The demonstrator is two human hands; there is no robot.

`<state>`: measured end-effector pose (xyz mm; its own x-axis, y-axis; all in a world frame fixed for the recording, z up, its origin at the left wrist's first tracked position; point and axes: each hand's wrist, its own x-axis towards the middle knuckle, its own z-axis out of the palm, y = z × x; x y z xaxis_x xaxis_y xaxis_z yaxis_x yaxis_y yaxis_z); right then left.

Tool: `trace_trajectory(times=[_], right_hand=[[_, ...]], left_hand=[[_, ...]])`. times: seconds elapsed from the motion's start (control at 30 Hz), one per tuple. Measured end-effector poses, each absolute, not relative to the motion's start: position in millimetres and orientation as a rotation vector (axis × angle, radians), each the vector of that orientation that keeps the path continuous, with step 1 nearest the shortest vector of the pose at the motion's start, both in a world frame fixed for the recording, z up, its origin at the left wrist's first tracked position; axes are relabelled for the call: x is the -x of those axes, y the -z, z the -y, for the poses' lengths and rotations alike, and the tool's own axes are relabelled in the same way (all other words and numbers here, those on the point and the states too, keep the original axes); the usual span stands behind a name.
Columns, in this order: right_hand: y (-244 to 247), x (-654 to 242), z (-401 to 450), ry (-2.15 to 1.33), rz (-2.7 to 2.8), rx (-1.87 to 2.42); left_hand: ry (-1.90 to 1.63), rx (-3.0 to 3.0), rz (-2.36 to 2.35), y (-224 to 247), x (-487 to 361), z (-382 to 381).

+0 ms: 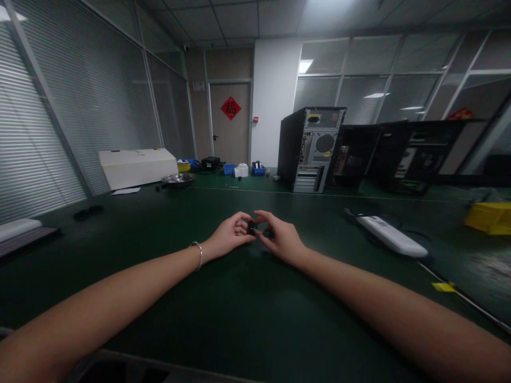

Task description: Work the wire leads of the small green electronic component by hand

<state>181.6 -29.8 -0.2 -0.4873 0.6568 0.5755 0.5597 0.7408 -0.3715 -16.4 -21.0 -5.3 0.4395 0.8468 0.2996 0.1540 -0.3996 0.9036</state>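
Note:
My left hand [235,231] wears a bracelet [198,255] at the wrist and grips a small black part [251,228] between thumb and fingers. Facing it, my right hand [281,236] is closed on a small dark object [268,233], from which a thin light tip points left at the black part. Both hands meet just above the green table [255,298], near the middle of the view. The details of the two small objects are too fine to tell.
A white power strip [393,235] with a cable lies to the right, near a yellow bin [489,218]. Computer towers [313,149] stand at the back right. Further left are a metal bowl [178,180], a white box [138,167] and small blue bins [258,169].

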Motion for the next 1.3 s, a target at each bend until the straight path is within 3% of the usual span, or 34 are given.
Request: trace_trajectory(times=[0.53, 1.3], right_hand=[[4.6, -180.7, 27.2, -0.110, 2.190, 0.921], [3.5, -178.0, 30.9, -0.349, 2.070, 0.935]], left_hand=[[-0.958, -1.619, -0.753, 7.6, 16.1, 20.6], [-0.993, -1.725, -0.821, 9.5, 16.4, 19.4]])
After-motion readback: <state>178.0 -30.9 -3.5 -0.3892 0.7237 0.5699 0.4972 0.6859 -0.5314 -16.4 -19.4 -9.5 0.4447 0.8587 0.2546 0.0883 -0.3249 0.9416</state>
